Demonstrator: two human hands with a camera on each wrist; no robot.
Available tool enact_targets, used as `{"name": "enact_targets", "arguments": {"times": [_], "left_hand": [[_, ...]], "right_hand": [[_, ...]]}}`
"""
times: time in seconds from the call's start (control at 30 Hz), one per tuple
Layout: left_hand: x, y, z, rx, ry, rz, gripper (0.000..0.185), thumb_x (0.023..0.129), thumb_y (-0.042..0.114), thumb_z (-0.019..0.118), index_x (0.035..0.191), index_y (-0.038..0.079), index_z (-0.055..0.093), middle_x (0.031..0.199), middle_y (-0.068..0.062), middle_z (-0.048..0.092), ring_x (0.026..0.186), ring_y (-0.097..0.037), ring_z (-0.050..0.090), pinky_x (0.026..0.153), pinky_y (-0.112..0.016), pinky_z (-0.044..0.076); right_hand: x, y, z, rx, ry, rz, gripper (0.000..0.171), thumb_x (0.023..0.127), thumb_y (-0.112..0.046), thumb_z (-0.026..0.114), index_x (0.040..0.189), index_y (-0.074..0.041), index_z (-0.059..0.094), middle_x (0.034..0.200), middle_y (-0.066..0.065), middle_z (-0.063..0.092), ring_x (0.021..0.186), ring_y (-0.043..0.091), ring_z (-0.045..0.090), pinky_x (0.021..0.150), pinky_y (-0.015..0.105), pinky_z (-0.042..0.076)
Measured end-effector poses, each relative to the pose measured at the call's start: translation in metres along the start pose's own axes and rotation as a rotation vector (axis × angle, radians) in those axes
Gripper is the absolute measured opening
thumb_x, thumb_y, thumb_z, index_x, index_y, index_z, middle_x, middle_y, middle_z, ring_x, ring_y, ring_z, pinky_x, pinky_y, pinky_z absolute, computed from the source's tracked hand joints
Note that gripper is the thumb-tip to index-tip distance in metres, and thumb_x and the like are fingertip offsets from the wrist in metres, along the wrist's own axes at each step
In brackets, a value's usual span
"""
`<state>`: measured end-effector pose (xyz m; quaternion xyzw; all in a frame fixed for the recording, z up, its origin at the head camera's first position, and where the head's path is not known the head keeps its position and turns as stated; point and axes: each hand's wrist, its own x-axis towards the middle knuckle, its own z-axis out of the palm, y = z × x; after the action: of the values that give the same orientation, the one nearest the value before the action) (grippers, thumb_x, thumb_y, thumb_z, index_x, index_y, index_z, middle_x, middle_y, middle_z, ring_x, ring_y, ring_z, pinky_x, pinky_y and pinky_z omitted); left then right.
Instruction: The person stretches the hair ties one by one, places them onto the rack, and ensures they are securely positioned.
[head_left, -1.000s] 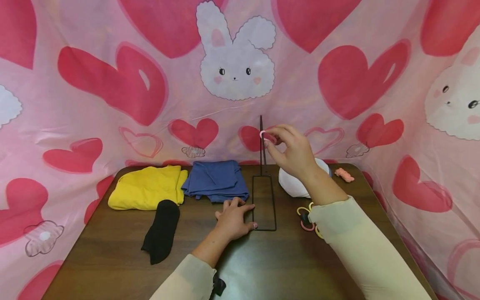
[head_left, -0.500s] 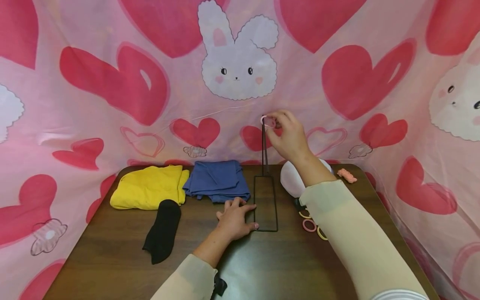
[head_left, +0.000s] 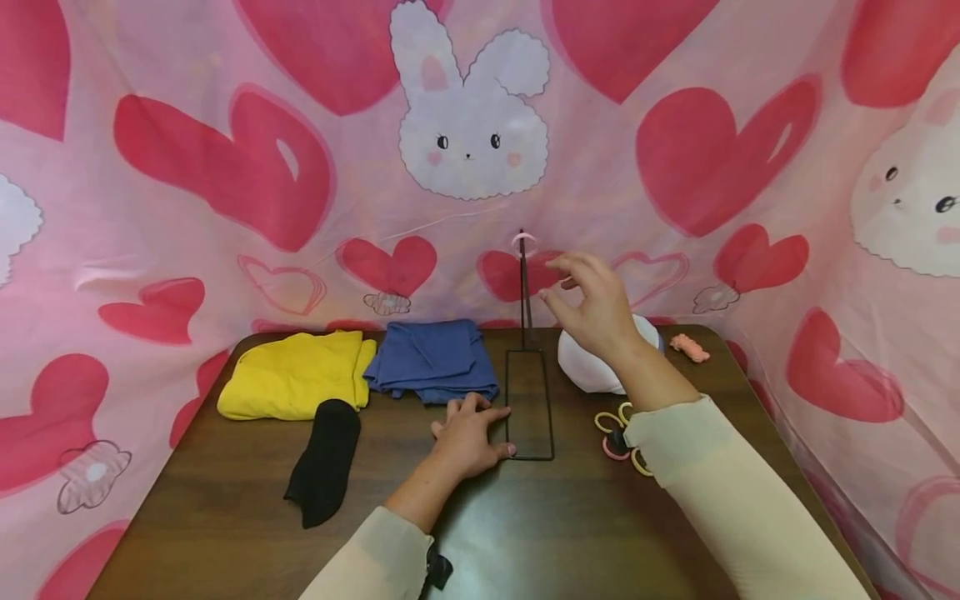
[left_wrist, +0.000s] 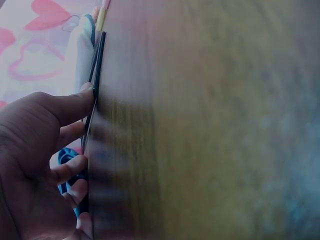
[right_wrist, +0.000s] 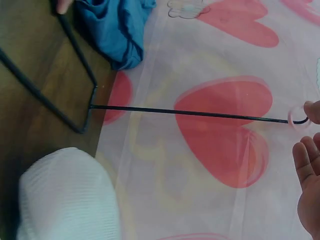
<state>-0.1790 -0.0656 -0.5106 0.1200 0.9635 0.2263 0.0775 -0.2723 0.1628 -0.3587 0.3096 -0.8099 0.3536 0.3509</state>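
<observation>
A black wire stand (head_left: 551, 408) with a flat rectangular base and a tall thin upright is on the brown table. A pink ring (right_wrist: 291, 116) hangs on the hooked top of the upright. My left hand (head_left: 467, 437) rests at the base's left side, thumb and index finger touching the bar and the other fingers spread on the tabletop. To the right of the upright, my right hand (head_left: 592, 304) is in the air, fingers loosely bent and thumb apart, holding nothing. In the right wrist view its fingertips are close beside the ring.
Left of the stand lie folded yellow cloth (head_left: 296, 377), folded blue cloth (head_left: 431, 362) and a black sock (head_left: 326, 462). On the right are a white rounded fabric item (head_left: 588, 367), several yellow and pink rings (head_left: 615, 448) and an orange yarn bundle (head_left: 689, 348). A pink printed curtain (head_left: 480, 221) stands behind.
My right hand carried the pink ring up to the top of the upright, let go of it there, and drew back down and right. My left hand stayed at the base.
</observation>
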Motion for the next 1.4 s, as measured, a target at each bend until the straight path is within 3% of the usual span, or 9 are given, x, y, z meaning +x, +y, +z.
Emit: {"name": "enact_targets", "arguments": {"times": [0.23, 0.57, 0.83, 1.03, 1.23, 1.4], "left_hand": [[-0.003, -0.001, -0.001, -0.008, 0.010, 0.003, 0.062, 0.086, 0.052, 0.082, 0.143, 0.036, 0.065, 0.139, -0.003, 0.049, 0.127, -0.033, 0.040, 0.081, -0.056, 0.031], [-0.002, -0.003, 0.001, -0.004, 0.018, -0.006, 0.061, 0.085, 0.053, 0.082, 0.142, 0.036, 0.066, 0.138, -0.002, 0.049, 0.127, -0.033, 0.040, 0.081, -0.056, 0.032], [-0.003, 0.000, 0.001, -0.005, 0.014, -0.006, 0.061, 0.085, 0.052, 0.082, 0.142, 0.035, 0.066, 0.138, -0.003, 0.049, 0.127, -0.034, 0.040, 0.081, -0.057, 0.032], [-0.004, 0.001, 0.000, 0.000, 0.016, -0.002, 0.061, 0.085, 0.052, 0.082, 0.142, 0.035, 0.066, 0.138, -0.003, 0.049, 0.127, -0.033, 0.040, 0.081, -0.057, 0.032], [-0.004, 0.003, -0.002, -0.002, 0.013, -0.003, 0.061, 0.085, 0.051, 0.083, 0.142, 0.035, 0.066, 0.138, -0.003, 0.049, 0.126, -0.033, 0.040, 0.081, -0.058, 0.032], [-0.001, 0.002, -0.001, 0.008, 0.010, -0.006, 0.061, 0.086, 0.053, 0.082, 0.143, 0.036, 0.065, 0.139, -0.002, 0.049, 0.126, -0.032, 0.040, 0.082, -0.058, 0.033]], "right_hand": [[-0.034, -0.003, -0.011, 0.023, -0.007, 0.002, 0.036, 0.081, -0.006, 0.086, 0.115, -0.004, 0.074, 0.111, 0.010, 0.073, 0.093, 0.027, 0.070, 0.081, 0.042, 0.057], [-0.087, -0.006, -0.026, 0.053, -0.095, 0.054, 0.037, 0.080, -0.007, 0.087, 0.115, -0.004, 0.074, 0.112, 0.005, 0.073, 0.097, 0.020, 0.066, 0.086, 0.030, 0.051], [-0.133, -0.004, -0.042, -0.011, -0.167, 0.093, 0.042, 0.078, -0.008, 0.089, 0.117, -0.010, 0.073, 0.111, 0.001, 0.074, 0.092, 0.020, 0.068, 0.081, 0.028, 0.053], [-0.167, 0.001, -0.055, -0.035, -0.206, 0.127, 0.048, 0.074, -0.004, 0.092, 0.117, -0.009, 0.073, 0.111, 0.000, 0.073, 0.095, 0.019, 0.069, 0.090, 0.015, 0.046], [-0.191, 0.009, -0.070, -0.066, -0.246, 0.149, 0.048, 0.072, -0.004, 0.093, 0.116, -0.011, 0.074, 0.110, 0.000, 0.073, 0.091, 0.016, 0.067, 0.083, 0.014, 0.048], [-0.208, 0.016, -0.081, -0.111, -0.324, 0.199, 0.051, 0.071, -0.007, 0.094, 0.118, -0.010, 0.073, 0.112, 0.003, 0.073, 0.092, 0.022, 0.069, 0.085, 0.014, 0.046]]}}
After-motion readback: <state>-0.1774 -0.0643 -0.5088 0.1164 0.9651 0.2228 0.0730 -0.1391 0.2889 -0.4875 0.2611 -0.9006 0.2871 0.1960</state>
